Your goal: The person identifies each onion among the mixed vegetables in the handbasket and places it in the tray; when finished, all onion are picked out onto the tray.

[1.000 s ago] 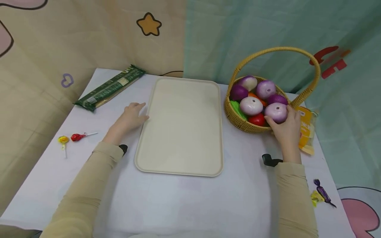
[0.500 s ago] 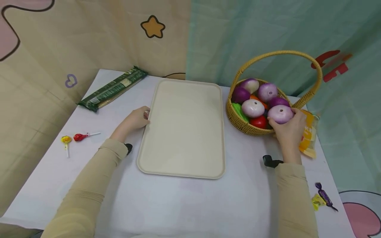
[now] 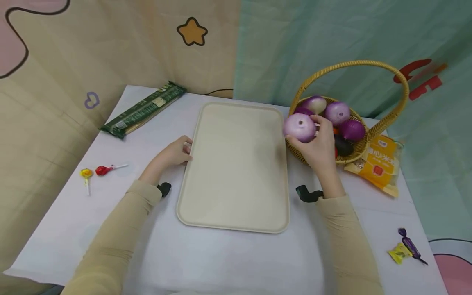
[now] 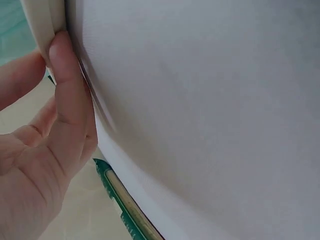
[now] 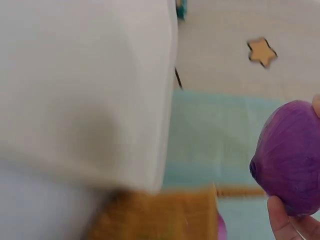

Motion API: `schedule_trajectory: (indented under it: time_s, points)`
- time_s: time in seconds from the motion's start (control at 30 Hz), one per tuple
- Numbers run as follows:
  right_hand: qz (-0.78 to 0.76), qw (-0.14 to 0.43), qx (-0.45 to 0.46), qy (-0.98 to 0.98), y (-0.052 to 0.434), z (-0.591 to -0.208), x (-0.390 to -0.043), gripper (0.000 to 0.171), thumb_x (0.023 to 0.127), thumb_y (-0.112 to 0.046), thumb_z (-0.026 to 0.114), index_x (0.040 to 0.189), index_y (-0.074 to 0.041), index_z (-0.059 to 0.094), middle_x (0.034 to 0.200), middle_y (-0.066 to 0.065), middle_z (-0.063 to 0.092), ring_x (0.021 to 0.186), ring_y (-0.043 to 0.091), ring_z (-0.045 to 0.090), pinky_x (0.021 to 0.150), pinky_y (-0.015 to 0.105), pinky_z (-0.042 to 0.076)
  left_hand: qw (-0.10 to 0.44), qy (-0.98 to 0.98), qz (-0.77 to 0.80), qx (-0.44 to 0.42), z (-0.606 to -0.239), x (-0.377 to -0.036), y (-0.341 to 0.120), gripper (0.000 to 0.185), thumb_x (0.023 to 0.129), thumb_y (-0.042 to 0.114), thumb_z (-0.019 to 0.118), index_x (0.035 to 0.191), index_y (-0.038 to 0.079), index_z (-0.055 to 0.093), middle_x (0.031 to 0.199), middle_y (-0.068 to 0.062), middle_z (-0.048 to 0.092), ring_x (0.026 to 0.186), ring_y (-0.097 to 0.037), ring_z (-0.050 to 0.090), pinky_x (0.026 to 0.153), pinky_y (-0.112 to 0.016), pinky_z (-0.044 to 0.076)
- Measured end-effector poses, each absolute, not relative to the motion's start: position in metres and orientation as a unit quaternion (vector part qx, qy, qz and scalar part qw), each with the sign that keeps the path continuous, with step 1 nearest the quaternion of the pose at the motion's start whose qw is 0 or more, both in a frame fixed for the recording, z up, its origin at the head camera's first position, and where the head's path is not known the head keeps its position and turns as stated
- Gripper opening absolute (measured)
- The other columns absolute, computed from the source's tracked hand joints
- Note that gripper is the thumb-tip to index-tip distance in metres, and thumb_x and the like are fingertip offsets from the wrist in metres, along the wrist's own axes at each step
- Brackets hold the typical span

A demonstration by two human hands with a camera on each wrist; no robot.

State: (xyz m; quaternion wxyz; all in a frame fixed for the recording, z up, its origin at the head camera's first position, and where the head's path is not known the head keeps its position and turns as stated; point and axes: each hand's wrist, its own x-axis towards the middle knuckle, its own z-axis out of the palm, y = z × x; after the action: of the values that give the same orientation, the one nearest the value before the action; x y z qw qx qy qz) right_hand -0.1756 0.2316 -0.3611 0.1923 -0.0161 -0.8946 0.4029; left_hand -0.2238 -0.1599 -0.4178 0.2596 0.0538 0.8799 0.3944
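White-covered table against backdrop, beige cartoon cloth left, teal right. Cream tray lies mid-table. Right hand grips purple onion, pale lilac, round, dark dimple on top, held above basket's left rim beside tray's far right corner. Wicker basket holds more onions. Left hand pinches tray's left edge, thumb on rim. Green packet, two lollipops, yellow snack bag, wrapped candies lie around
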Motion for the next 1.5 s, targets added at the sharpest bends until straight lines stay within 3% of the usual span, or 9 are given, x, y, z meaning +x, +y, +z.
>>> schedule_trajectory:
  time_s: [0.13, 0.37, 0.73, 1.1, 1.23, 1.37, 1.5]
  points:
    - [0.454, 0.125, 0.023, -0.882, 0.188, -0.378, -0.202, 0.081, 0.075, -0.029, 0.086, 0.138, 0.0, 0.043, 0.135, 0.02, 0.047, 0.12, 0.032, 0.048, 0.103, 0.048, 0.045, 0.275, 0.864, 0.421, 0.031, -0.418, -0.225, -0.162, 0.058, 0.095, -0.003, 0.057, 0.145, -0.007, 0.03, 0.116, -0.023, 0.05, 0.093, -0.025, 0.06, 0.08, -0.03, 0.059]
    - [0.509, 0.021, 0.025, -0.86, 0.115, -0.409, -0.249, 0.084, 0.076, -0.034, 0.085, 0.142, -0.004, 0.043, 0.142, 0.015, 0.047, 0.128, 0.028, 0.048, 0.108, 0.044, 0.044, 0.299, 0.842, 0.45, 0.003, -0.417, -0.226, -0.164, 0.056, 0.094, -0.003, 0.058, 0.142, -0.009, 0.032, 0.11, -0.018, 0.047, 0.079, -0.013, 0.056, 0.073, -0.023, 0.058]
    - [0.481, -0.027, 0.04, -0.876, 0.062, -0.436, -0.28, 0.084, 0.081, -0.034, 0.081, 0.145, -0.002, 0.038, 0.148, 0.015, 0.043, 0.135, 0.028, 0.044, 0.115, 0.04, 0.038, 0.3, 0.835, 0.46, -0.022, -0.42, -0.222, -0.158, 0.052, 0.093, -0.003, 0.059, 0.139, -0.009, 0.035, 0.111, -0.016, 0.049, 0.077, -0.009, 0.056, 0.072, -0.021, 0.058]
    - [0.479, -0.046, 0.021, -0.877, 0.077, -0.422, -0.275, 0.092, 0.082, -0.036, 0.08, 0.153, -0.008, 0.029, 0.155, 0.013, 0.034, 0.142, 0.029, 0.037, 0.117, 0.042, 0.035, 0.305, 0.831, 0.465, -0.023, -0.416, -0.227, -0.159, 0.054, 0.093, -0.004, 0.058, 0.141, -0.009, 0.034, 0.111, -0.015, 0.048, 0.077, -0.008, 0.057, 0.075, -0.022, 0.059]
    - [0.493, -0.023, 0.026, -0.869, 0.098, -0.404, -0.262, 0.075, 0.087, -0.034, 0.076, 0.147, -0.009, 0.04, 0.15, 0.011, 0.04, 0.139, 0.027, 0.04, 0.113, 0.041, 0.041, 0.305, 0.833, 0.461, -0.02, -0.415, -0.228, -0.158, 0.054, 0.094, -0.003, 0.059, 0.141, -0.009, 0.033, 0.11, -0.014, 0.048, 0.076, -0.007, 0.056, 0.074, -0.022, 0.059]
    - [0.499, 0.03, 0.043, -0.865, 0.131, -0.384, -0.244, 0.053, 0.092, -0.028, 0.071, 0.137, -0.007, 0.054, 0.141, 0.011, 0.051, 0.133, 0.027, 0.047, 0.11, 0.041, 0.045, 0.301, 0.836, 0.458, -0.017, -0.415, -0.227, -0.158, 0.052, 0.094, -0.003, 0.058, 0.14, -0.009, 0.034, 0.11, -0.014, 0.049, 0.075, -0.007, 0.056, 0.071, -0.02, 0.057]
    - [0.493, 0.099, 0.05, -0.863, 0.172, -0.369, -0.223, 0.042, 0.092, -0.02, 0.07, 0.129, -0.003, 0.061, 0.132, 0.015, 0.058, 0.125, 0.029, 0.054, 0.107, 0.042, 0.047, 0.301, 0.838, 0.455, -0.018, -0.415, -0.226, -0.158, 0.052, 0.094, -0.003, 0.058, 0.14, -0.009, 0.034, 0.112, -0.016, 0.049, 0.076, -0.008, 0.056, 0.072, -0.02, 0.058]
